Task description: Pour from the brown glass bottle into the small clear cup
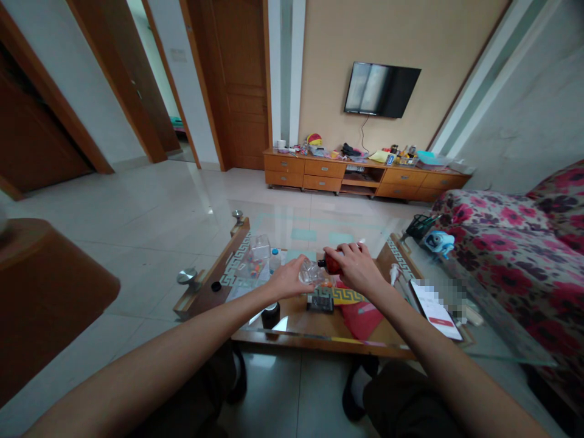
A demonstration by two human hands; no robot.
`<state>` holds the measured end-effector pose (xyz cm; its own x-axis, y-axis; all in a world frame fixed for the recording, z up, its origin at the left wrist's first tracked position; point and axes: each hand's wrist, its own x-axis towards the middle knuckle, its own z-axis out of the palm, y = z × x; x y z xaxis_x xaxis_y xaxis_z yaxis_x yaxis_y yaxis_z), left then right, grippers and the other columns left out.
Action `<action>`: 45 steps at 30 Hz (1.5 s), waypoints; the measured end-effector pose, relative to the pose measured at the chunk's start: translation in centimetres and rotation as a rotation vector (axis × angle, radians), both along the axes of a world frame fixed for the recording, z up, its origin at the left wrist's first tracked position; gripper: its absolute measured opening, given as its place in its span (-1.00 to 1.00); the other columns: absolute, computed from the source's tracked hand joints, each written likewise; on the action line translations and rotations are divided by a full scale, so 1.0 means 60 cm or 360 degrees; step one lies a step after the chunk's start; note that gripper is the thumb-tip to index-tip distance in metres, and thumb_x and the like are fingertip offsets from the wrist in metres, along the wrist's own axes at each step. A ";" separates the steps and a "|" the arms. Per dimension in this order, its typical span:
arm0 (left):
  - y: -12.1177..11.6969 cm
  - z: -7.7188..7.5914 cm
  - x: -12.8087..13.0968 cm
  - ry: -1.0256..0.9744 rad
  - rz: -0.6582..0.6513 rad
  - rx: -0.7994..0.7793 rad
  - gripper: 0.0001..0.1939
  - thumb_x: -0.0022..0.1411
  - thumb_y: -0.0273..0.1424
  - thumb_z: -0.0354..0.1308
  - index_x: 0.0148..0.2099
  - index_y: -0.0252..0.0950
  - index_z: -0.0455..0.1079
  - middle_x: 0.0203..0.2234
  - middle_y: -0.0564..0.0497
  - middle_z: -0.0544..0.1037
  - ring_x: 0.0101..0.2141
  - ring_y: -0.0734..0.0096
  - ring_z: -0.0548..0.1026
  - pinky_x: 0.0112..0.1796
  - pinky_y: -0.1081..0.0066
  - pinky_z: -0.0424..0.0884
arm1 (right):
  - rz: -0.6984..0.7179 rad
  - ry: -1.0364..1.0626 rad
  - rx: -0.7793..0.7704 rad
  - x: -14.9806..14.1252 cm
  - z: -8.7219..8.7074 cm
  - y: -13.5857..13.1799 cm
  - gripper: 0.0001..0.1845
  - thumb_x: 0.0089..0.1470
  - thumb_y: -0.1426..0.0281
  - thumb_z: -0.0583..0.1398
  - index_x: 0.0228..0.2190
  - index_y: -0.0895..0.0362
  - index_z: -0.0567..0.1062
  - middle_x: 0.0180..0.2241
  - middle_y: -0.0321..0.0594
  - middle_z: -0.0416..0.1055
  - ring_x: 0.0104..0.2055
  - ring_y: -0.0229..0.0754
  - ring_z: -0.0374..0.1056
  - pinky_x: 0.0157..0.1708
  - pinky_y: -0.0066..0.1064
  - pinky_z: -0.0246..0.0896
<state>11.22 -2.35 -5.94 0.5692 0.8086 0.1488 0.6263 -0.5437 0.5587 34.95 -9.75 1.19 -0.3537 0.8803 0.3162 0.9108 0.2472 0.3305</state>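
Over the glass-topped table (pixel 298 336), my left hand (pixel 288 278) is wrapped round a small clear plastic container (pixel 312 273), probably a cup or bottle. My right hand (pixel 358 266) grips a dark red-brown bottle (pixel 334 264), tilted on its side. Its black neck end (pixel 322 263) points left at the mouth area of the clear container, very close to it; whether they touch, I cannot tell. Any liquid is too small to make out. Below the hands lie a flat black item (pixel 320 303) and a red cloth or bag (pixel 362 320).
A dark jar (pixel 271 316), a blue-capped bottle (pixel 274 260), a clear plastic box (pixel 261 246) and a black cap (pixel 216 286) are on the left. To the right are a phone (pixel 438 319), a white tube-like bottle (pixel 394 274) and a blue toy (pixel 439 243). A floral sofa (pixel 511 261) stands beyond.
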 end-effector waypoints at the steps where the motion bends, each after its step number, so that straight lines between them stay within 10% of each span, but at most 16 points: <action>1: 0.000 0.000 0.000 -0.0003 -0.0004 0.0005 -0.17 0.01 0.01 0.41 0.24 -0.17 0.26 0.00 -0.17 0.59 0.00 -0.11 0.57 -0.09 0.13 0.47 | 0.0002 0.0002 0.0004 0.000 0.000 0.000 -0.30 0.14 0.49 0.20 0.29 -0.07 0.27 -0.03 -0.05 0.44 -0.01 0.10 0.24 0.07 -0.09 -0.09; 45: -0.001 -0.001 -0.002 -0.0020 -0.0017 0.0021 -0.21 0.03 0.05 0.37 0.22 -0.16 0.28 0.01 -0.17 0.59 0.01 -0.13 0.57 -0.11 0.14 0.47 | 0.0004 0.0005 0.0015 -0.004 0.004 -0.002 -0.35 0.16 0.51 0.18 0.25 -0.09 0.31 -0.02 -0.05 0.45 0.00 0.12 0.24 0.08 -0.06 -0.09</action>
